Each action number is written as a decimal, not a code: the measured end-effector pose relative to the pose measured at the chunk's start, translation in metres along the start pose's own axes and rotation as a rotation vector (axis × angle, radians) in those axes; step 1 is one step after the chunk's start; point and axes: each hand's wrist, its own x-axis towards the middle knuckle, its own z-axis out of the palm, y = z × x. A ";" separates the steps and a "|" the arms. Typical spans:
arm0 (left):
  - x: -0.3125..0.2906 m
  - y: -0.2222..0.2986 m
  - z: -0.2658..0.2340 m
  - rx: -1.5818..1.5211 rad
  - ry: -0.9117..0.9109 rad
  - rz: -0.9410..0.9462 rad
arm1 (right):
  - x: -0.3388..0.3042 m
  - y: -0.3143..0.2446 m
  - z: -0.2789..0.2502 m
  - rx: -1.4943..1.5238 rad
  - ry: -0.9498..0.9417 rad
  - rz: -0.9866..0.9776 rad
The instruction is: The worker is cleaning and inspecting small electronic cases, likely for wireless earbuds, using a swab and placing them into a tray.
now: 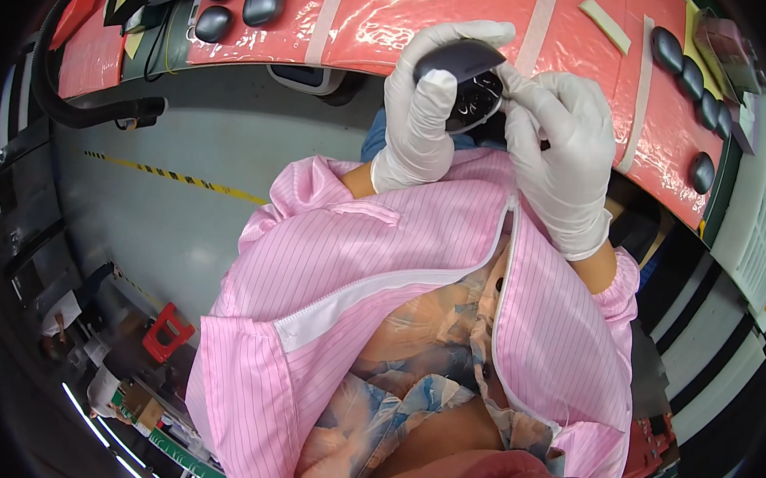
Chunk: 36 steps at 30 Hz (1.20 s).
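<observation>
A: You hold the dark rounded case (459, 60) up in front of you, by the near edge of the red-covered table (408, 8). Your left hand (413, 121) has its grip clasped round it, probably to steady it.

B: And its open side (472, 101) faces your right hand (564, 145), likely for easier reach. That grip is bunched at the edge; whether it pinches anything, I cannot tell.

A: Similar cases (264, 4) lie off to both sides, seemingly out of your way.
</observation>
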 end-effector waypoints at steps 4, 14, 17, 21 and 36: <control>0.004 -0.008 0.001 0.047 0.010 -0.066 | 0.002 0.001 0.011 0.056 0.147 -0.024; -0.001 -0.010 0.001 -0.012 -0.072 -0.126 | -0.001 -0.013 -0.012 0.930 -0.329 0.229; 0.011 -0.001 0.004 -0.070 -0.049 -0.206 | -0.012 -0.005 -0.023 1.254 -0.207 0.543; 0.013 0.000 0.002 -0.029 -0.099 -0.211 | -0.020 0.014 -0.022 1.189 0.039 0.630; 0.011 -0.007 0.000 -0.809 -0.178 -0.712 | -0.007 0.029 -0.008 0.270 0.052 -0.247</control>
